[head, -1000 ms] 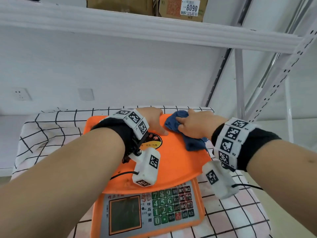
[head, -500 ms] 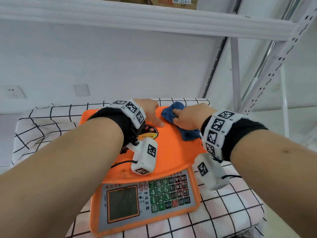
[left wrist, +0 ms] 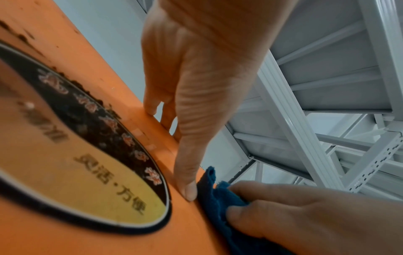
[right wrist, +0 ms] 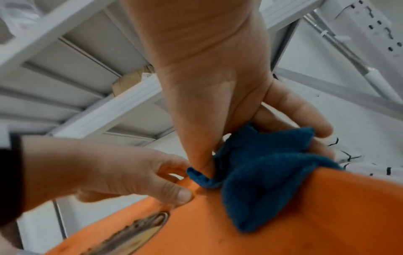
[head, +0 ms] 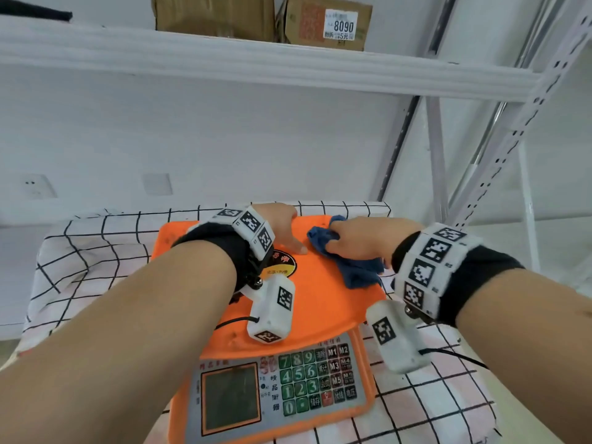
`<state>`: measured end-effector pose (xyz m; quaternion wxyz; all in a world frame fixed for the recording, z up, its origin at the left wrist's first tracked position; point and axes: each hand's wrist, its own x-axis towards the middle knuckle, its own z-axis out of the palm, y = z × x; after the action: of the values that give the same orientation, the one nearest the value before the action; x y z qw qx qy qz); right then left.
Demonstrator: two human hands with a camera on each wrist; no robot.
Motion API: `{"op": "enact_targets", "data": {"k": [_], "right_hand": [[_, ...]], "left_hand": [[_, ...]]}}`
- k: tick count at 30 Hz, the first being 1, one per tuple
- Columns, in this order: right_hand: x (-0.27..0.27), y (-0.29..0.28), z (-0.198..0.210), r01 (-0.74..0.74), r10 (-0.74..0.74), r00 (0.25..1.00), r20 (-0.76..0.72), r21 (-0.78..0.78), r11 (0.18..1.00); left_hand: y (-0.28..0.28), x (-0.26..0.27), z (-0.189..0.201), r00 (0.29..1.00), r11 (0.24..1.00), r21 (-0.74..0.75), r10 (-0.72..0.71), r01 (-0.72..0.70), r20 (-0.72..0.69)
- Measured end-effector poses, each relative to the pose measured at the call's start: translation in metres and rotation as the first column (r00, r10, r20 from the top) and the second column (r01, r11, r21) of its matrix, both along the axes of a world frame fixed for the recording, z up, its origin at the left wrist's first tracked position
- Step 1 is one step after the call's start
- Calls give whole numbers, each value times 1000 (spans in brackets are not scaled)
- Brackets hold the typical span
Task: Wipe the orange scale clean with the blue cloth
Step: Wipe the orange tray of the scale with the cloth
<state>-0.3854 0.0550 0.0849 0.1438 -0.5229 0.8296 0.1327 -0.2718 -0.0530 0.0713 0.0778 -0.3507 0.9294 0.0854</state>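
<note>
Left hand point(head: 279, 226) grips scale point(head: 320, 301) at far rim; right hand point(head: 362, 240) clutches cloth point(head: 359, 275); uneven pressure could tip it.

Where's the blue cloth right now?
Head view: on the orange scale, far right corner of its pan, blue cloth bunched under the right hand, just right of the left hand.

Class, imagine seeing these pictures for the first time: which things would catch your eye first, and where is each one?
The bright orange scale stands out in the middle, on a black-and-white checked tablecloth, its green keypad facing the viewer. On the far right part of its platter the right hand bunches a blue cloth, while the left hand grips the far edge beside it, thumb on top.
</note>
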Motion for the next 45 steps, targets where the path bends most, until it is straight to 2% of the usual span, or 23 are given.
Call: {"op": "enact_targets", "data": {"k": [3, 9, 19, 29, 35, 40, 45], "right_hand": [[0, 1, 4, 14, -18, 999, 38, 100, 995], [5, -13, 1, -19, 30, 997, -65, 163, 986], [0, -15, 3, 44, -40, 998, -47, 82, 996], [1, -11, 3, 44, -44, 999, -3, 112, 993], [13, -8, 12, 17, -8, 998, -69, 134, 991], [8, -8, 1, 21, -15, 998, -57, 103, 994], [6, -12, 8, 43, -42, 999, -20, 74, 996]], "left_hand": [[-2, 0, -1, 1000, 1000, 3, -1, 1, -6], [-2, -2, -1, 1000, 1000, 8, -3, 2, 15], [-4, -2, -2, 1000, 1000, 8, -9, 9, 25], [-2, -3, -2, 1000, 1000, 6, -7, 7, 25], [-2, -2, -1, 1000, 1000, 17, 1, -2, 19], [-2, 0, -1, 1000, 1000, 31, -1, 1, 4], [-1, -1, -2, 1000, 1000, 30, 5, -5, 5]]}}
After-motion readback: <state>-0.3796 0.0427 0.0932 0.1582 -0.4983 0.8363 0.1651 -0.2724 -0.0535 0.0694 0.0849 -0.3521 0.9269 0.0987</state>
